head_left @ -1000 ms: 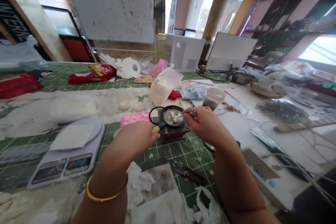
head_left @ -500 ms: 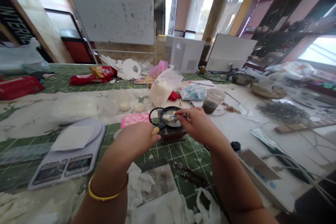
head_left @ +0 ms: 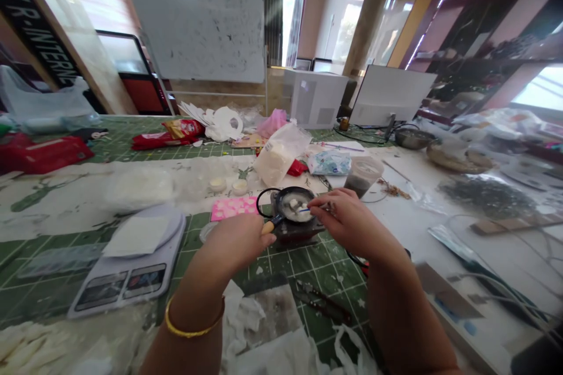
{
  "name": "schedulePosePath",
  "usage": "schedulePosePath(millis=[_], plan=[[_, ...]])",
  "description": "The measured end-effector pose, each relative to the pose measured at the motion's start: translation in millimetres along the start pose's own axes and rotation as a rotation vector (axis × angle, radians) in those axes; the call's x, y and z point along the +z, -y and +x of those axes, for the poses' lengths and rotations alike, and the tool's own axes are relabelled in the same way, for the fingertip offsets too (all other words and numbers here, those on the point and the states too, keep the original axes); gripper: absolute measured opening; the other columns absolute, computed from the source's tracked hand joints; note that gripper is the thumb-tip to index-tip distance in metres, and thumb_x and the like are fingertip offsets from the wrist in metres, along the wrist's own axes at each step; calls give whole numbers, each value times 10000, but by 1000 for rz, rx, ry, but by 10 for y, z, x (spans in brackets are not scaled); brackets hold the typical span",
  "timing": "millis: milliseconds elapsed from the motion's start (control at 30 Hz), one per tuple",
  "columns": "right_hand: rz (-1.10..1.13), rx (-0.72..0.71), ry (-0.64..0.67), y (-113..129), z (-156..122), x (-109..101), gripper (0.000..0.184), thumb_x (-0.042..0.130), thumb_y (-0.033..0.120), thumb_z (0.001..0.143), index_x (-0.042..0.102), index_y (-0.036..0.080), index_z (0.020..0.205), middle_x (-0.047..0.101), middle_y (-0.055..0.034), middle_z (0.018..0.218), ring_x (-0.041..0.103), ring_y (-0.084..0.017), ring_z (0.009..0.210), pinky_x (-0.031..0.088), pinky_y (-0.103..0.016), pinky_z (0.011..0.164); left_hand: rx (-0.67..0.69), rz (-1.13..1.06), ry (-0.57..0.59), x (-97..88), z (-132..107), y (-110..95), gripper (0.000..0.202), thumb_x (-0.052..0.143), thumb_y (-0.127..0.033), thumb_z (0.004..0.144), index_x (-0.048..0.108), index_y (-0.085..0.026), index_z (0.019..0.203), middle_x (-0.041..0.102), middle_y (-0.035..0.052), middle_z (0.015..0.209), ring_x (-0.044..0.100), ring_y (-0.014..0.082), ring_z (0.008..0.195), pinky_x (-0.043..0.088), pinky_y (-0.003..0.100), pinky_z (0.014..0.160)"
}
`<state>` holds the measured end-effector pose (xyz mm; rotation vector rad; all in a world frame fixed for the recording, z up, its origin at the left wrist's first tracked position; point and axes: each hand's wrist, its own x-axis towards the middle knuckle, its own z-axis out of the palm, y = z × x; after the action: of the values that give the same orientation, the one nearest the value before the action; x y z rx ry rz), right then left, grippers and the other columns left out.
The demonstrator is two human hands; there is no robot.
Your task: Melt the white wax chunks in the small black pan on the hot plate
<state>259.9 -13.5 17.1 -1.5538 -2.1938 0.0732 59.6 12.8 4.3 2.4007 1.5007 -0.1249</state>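
A small black frying pan (head_left: 296,189) rests on a dark little hot plate (head_left: 295,234) in the middle of the table. White lumps (head_left: 294,203) sit in pale melted stuff inside it. My left hand (head_left: 240,240) is closed round the pan's wooden handle (head_left: 268,227). My right hand (head_left: 341,214), at the pan's right rim, pinches a thin blue stick (head_left: 304,210) whose tip reaches in among the lumps. The rest of the stick is hidden by my fingers, so its kind is unclear. Just left of the pan lies a pink mould (head_left: 233,208) with whitish filled shapes.
A white digital scale (head_left: 132,252) bearing a pale square stands at left. Pliers (head_left: 321,300) and crumpled tissue (head_left: 248,316) lie in front. Behind the pan are a bag of white material (head_left: 281,155) and a plastic cup (head_left: 363,173). A power strip (head_left: 457,310) with cables is at right.
The view has shifted, so everything sits slightly lower and further right. My right hand has drawn the stick a little towards the pan's right side, uncovering more of the lumps. My left hand keeps its hold.
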Motion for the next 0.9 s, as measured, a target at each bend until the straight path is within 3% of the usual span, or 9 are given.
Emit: schedulePosePath(millis=[133, 200, 267, 400, 467, 567, 667, 800, 900], plan=[[8, 24, -3, 16, 19, 18, 240, 400, 279, 838, 620, 224, 917, 668, -6, 868, 552, -156, 863, 267, -379, 922, 6, -65, -4, -23, -11, 29, 381, 381, -508, 755, 568, -190, 662, 623, 46, 669, 550, 167, 580, 306, 256, 506], [-33, 71, -9, 9, 23, 6, 256, 390, 288, 839, 633, 214, 871, 669, -20, 863, 557, -176, 851, 270, -402, 913, -18, -147, -86, -78, -37, 61, 410, 358, -538, 762, 563, -195, 672, 614, 44, 664, 542, 168, 590, 319, 260, 519], [-22, 65, 4, -2, 20, -14, 267, 382, 309, 840, 633, 221, 870, 664, -21, 882, 554, -183, 865, 309, -382, 880, -68, -296, -324, -150, -69, 101, 400, 340, -525, 785, 541, -200, 666, 589, 32, 640, 521, 159, 597, 328, 259, 532], [47, 67, 21, -32, 38, -15, 270, 381, 315, 838, 621, 221, 921, 660, -21, 898, 557, -175, 869, 336, -353, 857, -73, -899, -1033, -270, -125, 152, 399, 333, -441, 836, 377, -193, 526, 372, -31, 461, 350, 86, 431, 273, 229, 442], [17, 117, 1, -53, 49, -12, 269, 388, 311, 834, 625, 204, 900, 662, -30, 882, 559, -181, 856, 316, -370, 876, 80, -1298, -1174, -309, -151, 154, 424, 345, -412, 844, 277, -191, 490, 227, -59, 422, 219, 63, 364, 198, 220, 384], [22, 116, 24, -66, 47, -24, 270, 391, 340, 831, 628, 218, 874, 657, -23, 886, 552, -182, 878, 330, -353, 858, 286, -1678, -1129, -357, -212, 162, 450, 331, -376, 853, 180, -182, 477, 91, -67, 426, 103, 57, 349, 133, 223, 365], [72, 67, 66, -55, 50, -24, 278, 375, 349, 838, 619, 236, 910, 652, -12, 891, 550, -173, 887, 344, -334, 841, 371, -1802, -1048, -386, -273, 212, 453, 250, -396, 865, 127, -176, 489, 56, -63, 428, 72, 65, 356, 147, 230, 368], [-9, 112, 19, -62, 54, -20, 278, 383, 335, 832, 626, 212, 891, 659, -27, 840, 560, -186, 836, 320, -373, 865, 308, -1732, -925, -338, -208, 300, 461, 269, -428, 857, 162, -183, 482, 87, -76, 404, 90, 57, 343, 146, 217, 358], [24, 69, 51, -61, 45, -21, 279, 389, 356, 826, 632, 227, 875, 655, -28, 872, 558, -188, 858, 350, -350, 837, 196, -1498, -977, -246, -59, 324, 449, 312, -461, 842, 221, -192, 493, 147, -84, 392, 142, 51, 326, 131, 206, 352]])
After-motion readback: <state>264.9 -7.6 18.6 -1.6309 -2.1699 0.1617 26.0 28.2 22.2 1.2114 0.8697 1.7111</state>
